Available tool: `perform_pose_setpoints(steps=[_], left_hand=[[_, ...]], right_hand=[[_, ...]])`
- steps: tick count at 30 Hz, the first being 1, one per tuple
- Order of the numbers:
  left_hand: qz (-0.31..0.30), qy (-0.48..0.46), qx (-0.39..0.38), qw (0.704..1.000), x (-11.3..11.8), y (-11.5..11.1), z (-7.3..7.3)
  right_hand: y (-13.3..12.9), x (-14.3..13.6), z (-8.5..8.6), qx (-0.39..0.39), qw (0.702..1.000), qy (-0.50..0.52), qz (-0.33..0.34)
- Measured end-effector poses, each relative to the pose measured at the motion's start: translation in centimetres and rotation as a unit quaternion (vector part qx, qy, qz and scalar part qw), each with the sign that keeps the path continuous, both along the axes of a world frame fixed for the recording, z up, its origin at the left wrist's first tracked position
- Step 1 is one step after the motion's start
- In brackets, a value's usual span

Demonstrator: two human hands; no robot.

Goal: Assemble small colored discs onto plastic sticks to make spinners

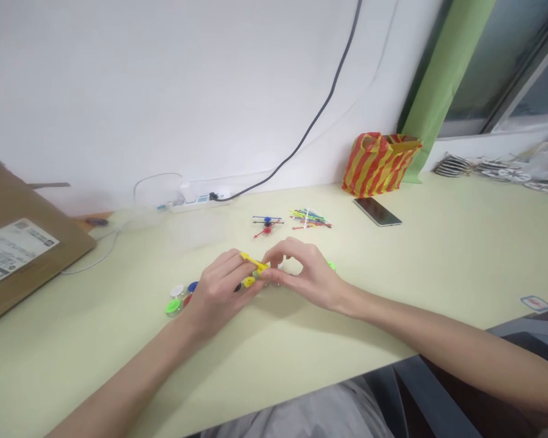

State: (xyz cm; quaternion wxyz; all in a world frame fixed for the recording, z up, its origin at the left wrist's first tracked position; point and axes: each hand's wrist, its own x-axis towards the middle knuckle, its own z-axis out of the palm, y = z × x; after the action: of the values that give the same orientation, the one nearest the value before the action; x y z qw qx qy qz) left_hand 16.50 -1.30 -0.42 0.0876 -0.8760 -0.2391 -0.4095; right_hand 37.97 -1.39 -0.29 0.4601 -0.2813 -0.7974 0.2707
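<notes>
Joined: three arrow-topped discs (pixel 267 230), left of phone (pixel 377 212) | In hand: yellow arrow (pixel 251 260), front-left of phone; right hand (pixel 308 274) pinches it, left hand (pixel 221 286) curls alongside, grip unclear | Unjoined: loose arrows (pixel 311 218), left of phone; bare discs (pixel 173 306), farther front-left

A slim yellow arrow-tipped piece (pixel 254 262) slants between both hands' fingers (pixel 267 274), above the pale tabletop (pixel 369 347).

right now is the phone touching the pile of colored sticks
Apart. The head view shows bare tabletop between the phone and the pile of colored sticks.
</notes>
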Motion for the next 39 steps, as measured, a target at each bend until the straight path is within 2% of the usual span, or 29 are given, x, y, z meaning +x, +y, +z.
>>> perform_pose_setpoints(steps=[3, 6, 8, 10, 12, 14, 17, 20, 22, 25, 31, 34, 36, 39], left_hand=[[0.003, -0.004, 0.0, 1.0, -0.3, 0.0, -0.3], [0.034, -0.017, -0.01, 0.999, -1.0, 0.2, -0.4], [0.074, -0.025, -0.015, 0.997, -1.4, 0.5, -0.3], [0.107, -0.032, -0.012, 0.994, -1.7, 0.7, -0.2], [0.122, -0.034, -0.008, 0.992, -1.9, 0.9, -0.1], [0.126, -0.027, -0.008, 0.992, -1.9, 1.1, -0.1], [0.126, -0.016, -0.019, 0.992, -1.8, 1.2, -0.3], [0.125, -0.018, -0.039, 0.991, -1.5, 1.2, -0.5], [0.127, -0.021, -0.054, 0.99, -1.5, 1.1, -0.6], [0.135, -0.026, -0.074, 0.988, -1.4, 1.0, -0.6], [0.149, -0.029, -0.086, 0.985, -1.5, 1.0, -0.5], [0.143, -0.031, -0.083, 0.986, -1.5, 1.0, -0.4], [0.137, -0.028, -0.084, 0.987, -1.5, 1.0, -0.5], [0.132, -0.022, -0.087, 0.987, -1.4, 1.1, -0.6]], right_hand=[[0.3, -0.4, 0.5, 0.105, 0.992, -0.077, -0.003], [2.0, -0.6, 2.9, 0.167, 0.973, -0.159, 0.016], [4.0, -0.5, 5.5, 0.162, 0.968, -0.192, 0.013], [6.5, -0.3, 7.7, 0.109, 0.962, -0.247, 0.027], [9.3, -0.2, 8.6, 0.054, 0.945, -0.319, 0.041], [12.0, -0.5, 7.8, 0.025, 0.919, -0.39, 0.048], [15.1, -1.3, 4.4, 0.001, 0.881, -0.468, 0.065], [16.7, -1.7, 1.1, 0.017, 0.874, -0.482, 0.056], [17.0, -1.5, 0.1, 0.029, 0.88, -0.472, 0.048], [16.9, -0.8, 0.2, 0.02, 0.881, -0.469, 0.065], [15.6, -0.4, 2.7, 0.008, 0.866, -0.496, 0.062], [15.0, -0.6, 3.4, 0.035, 0.881, -0.469, 0.045], [14.9, -0.9, 2.9, 0.052, 0.883, -0.465, 0.035], [15.4, -1.4, 1.0, 0.087, 0.872, -0.482, 0.009]])
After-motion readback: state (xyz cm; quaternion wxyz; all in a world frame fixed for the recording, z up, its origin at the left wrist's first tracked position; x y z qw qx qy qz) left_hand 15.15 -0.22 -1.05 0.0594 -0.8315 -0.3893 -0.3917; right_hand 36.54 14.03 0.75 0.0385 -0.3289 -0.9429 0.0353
